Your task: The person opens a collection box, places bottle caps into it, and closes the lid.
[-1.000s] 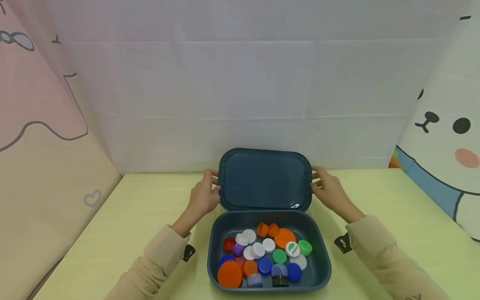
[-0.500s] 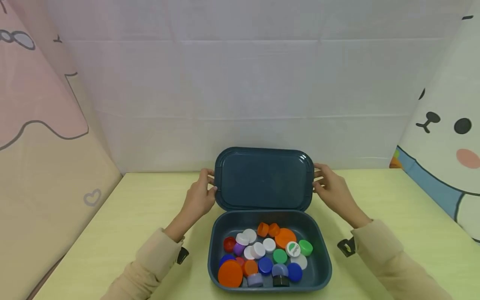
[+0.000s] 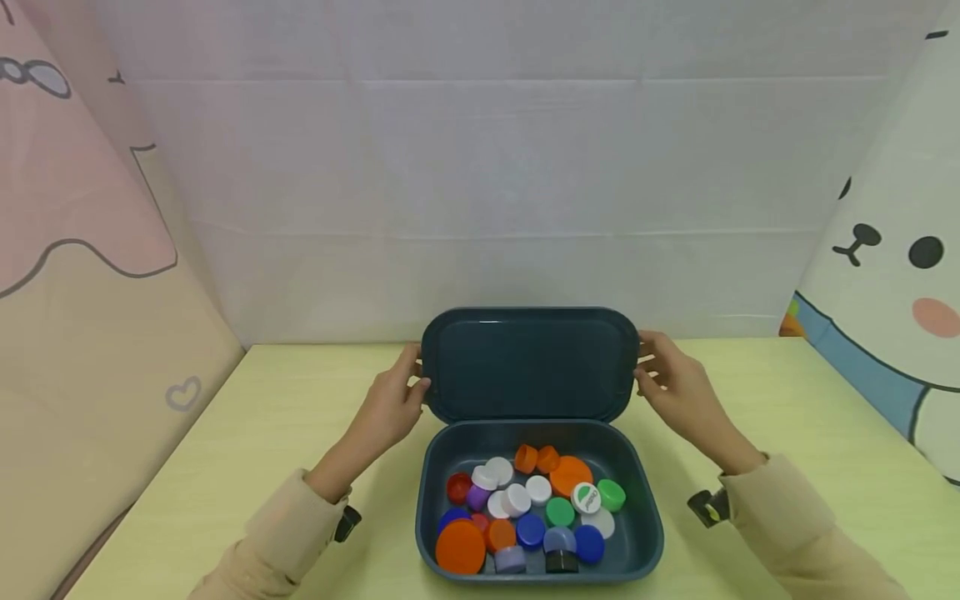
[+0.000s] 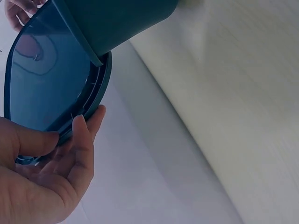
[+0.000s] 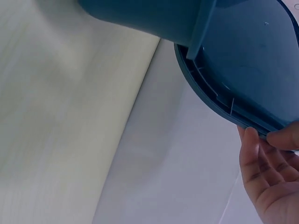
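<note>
A dark blue lid stands tilted up at the back edge of a matching dark blue box. My left hand pinches the lid's left end between thumb and fingers, and the left wrist view shows that thumb lying on the rim. At the opposite end my right hand pinches the rim the same way, with its fingertips behind the edge. Inside the box lie several loose bottle caps in orange, white, blue, green, red and purple, among them a large orange cap at the front left.
The box rests on a pale yellow table. Behind it hangs a white cloth wall, close to the lid. Printed cloth panels stand at both sides, one with a cartoon animal on the right.
The lid has tilted toward me and looks wider and lower. Both hands have moved apart and nearer with it, still gripping its ends. The box and caps stay put.
</note>
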Tool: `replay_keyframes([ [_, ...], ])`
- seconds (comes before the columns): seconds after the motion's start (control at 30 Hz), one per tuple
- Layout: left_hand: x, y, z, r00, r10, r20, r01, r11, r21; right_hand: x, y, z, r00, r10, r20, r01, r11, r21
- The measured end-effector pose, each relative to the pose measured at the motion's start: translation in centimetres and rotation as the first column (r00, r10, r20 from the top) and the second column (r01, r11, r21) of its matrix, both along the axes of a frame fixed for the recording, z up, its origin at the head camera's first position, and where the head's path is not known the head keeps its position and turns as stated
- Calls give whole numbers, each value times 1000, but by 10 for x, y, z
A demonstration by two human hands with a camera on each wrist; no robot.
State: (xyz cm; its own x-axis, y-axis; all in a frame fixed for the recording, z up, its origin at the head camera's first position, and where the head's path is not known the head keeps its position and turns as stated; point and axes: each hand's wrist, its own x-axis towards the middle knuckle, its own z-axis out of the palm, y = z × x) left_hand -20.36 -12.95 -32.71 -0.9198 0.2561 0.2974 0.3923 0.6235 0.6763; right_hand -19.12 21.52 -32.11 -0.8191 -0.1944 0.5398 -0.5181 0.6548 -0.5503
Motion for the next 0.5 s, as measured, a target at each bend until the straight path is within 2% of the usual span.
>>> replay_keyframes([
  [0.13, 4, -5, 0, 998, -56, -6, 56, 998, 11, 5, 1, 1, 997, 49, -58, -50, 999, -10],
  [0.33, 9, -13, 0, 991, -127, -47, 125, 992, -34, 13, 4, 1, 989, 104, -109, -103, 995, 10],
  [0.5, 14, -21, -1, 981, -188, -47, 184, 980, -81, 21, 6, 1, 981, 146, -129, -140, 989, 55],
])
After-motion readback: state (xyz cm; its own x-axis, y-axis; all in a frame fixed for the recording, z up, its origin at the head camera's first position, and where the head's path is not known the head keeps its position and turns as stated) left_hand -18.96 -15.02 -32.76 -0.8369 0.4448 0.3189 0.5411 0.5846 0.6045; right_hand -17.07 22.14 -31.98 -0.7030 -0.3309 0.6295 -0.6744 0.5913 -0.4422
